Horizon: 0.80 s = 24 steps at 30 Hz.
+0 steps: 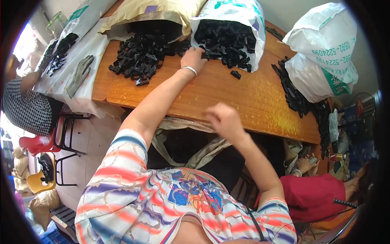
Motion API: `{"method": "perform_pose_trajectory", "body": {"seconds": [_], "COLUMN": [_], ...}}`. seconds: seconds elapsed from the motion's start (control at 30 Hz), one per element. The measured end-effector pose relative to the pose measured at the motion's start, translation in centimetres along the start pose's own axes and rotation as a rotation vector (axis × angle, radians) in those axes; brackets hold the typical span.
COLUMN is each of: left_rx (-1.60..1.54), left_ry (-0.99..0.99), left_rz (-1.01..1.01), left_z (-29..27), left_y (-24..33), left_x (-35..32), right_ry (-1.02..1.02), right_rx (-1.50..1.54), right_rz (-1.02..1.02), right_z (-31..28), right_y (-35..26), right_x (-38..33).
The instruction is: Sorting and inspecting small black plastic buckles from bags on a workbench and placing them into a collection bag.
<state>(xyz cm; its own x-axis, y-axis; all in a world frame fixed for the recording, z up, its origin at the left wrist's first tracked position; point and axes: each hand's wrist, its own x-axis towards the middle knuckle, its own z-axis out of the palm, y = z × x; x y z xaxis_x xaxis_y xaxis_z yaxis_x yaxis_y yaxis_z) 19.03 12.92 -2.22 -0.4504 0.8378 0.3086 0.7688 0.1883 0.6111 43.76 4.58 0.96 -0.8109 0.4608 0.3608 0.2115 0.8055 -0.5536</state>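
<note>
Head view, observed from my remote station. On the varnished brown wooden table [195, 95] I note small, angular black pieces [140, 55], apparently moulded plastic, loosely heaped before the tan woven sack [162, 10] and filling the mouth of the white woven sack [258, 44]. Both sacks lie on their sides with mouths facing the person; I judge this lets the contents spill forward within arm's reach.

The left hand [193, 60], wearing a silver-coloured bracelet [189, 70], is at the pieces between the two mouths. Its fingers are bent down among them; I cannot tell whether one is gripped. The arm is stretched nearly straight, presumably because the heap sits toward the far side.

The right hand [227, 120] is raised near the table's front edge, elbow bent, fingers loosely curled. It is blurred and I see nothing protruding from it, but cannot confirm the palm is bare. Below that edge, a beige fabric sack [197, 160] gapes upward; its dark interior defeats inspection. Its place beneath the edge appears to suit a short reach.

One single black piece [235, 75] lies apart, in front of the white woven sack. To the right, elongated black parts [292, 93] lie beside a bulging white bag with green print [325, 40].
</note>
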Motion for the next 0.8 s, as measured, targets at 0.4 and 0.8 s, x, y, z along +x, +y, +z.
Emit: {"method": "perform_pose_trajectory", "body": {"seconds": [0.4, 0.8], "left_rx": [-0.245, -0.057], "left_ry": [-0.108, -0.107], "left_rz": [0.21, 0.396], "left_z": [-3.2, -4.2], "left_y": [-0.3, -0.4], "left_x": [-4.6, -7.1], "right_ry": [0.02, 0.136], "right_rx": [-0.656, 0.367], "right_rz": [0.288, 0.478], "right_z": [-3.6, -0.9], "right_y": [12.6, 7.9], "right_x": [9.3, 5.8]}}
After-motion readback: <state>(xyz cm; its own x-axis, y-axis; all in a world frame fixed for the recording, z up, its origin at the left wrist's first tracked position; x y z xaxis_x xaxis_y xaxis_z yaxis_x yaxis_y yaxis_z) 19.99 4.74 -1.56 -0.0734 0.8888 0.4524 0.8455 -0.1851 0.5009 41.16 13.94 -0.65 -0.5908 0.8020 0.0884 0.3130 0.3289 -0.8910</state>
